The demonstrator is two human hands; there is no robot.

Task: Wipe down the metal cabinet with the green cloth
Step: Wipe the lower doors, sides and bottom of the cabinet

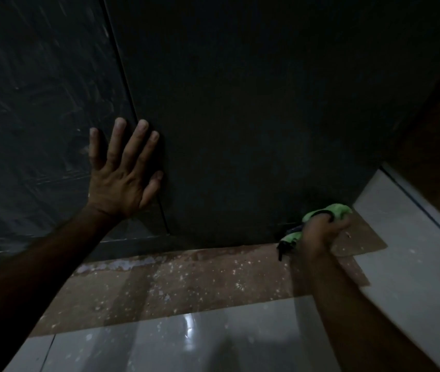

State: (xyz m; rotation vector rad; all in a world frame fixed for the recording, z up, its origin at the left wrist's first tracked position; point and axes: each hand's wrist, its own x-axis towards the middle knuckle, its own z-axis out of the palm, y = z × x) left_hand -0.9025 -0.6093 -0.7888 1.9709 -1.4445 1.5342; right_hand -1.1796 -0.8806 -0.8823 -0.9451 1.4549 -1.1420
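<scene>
The cabinet (253, 103) is big and dark and fills most of the view. It stands on the floor, right in front of the person. A thin seam (122, 84) runs down it between two doors.

The left hand (122, 173) lies flat on the cabinet, across the seam, with its fingers straight and spread wide. It holds nothing. It looks like it keeps the person steady.

The right hand (321, 234) is low down, near the bottom right corner of the cabinet. Its fingers are curled tight around the cloth (329, 213), which is bright green and bunched up. The cloth looks like it touches the bottom edge, but it is too dark to be sure.

To do this step well, I think the cloth should press flat on the metal, not stay in a ball. Long, slow strokes along the bottom edge would catch the dirt there. The corner needs a good push, since dust likes to hide in corners. The cloth should stay off the floor so it does not pick up grit.

The left door (39, 103) shows pale streaks and smears. The right door looks plain and dull.

The floor (173, 277) by the cabinet is brown and speckled with white spots. Nearer the person are shiny pale tiles (186, 342). The room is very dim.
</scene>
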